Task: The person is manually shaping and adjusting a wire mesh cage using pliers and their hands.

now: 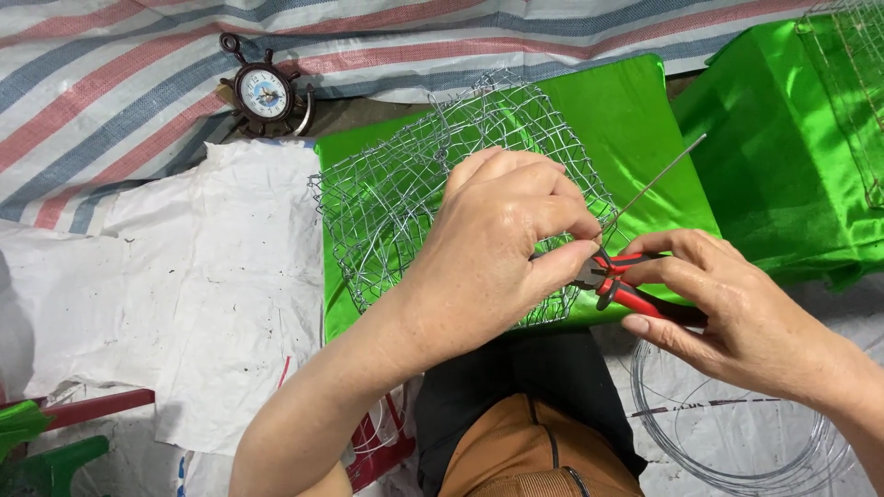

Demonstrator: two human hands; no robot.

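meanwhile red-handled pliers (626,287) are gripped tightly by the right hand (727,308), while the wire mesh frame (405,198) is pinched by the left hand (502,244).

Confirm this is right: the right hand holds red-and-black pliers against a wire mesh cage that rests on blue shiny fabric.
Not quite: the head view shows the fabric is green, not blue. The rest stands: the right hand holds red-and-black pliers against the wire mesh cage resting on that shiny fabric.
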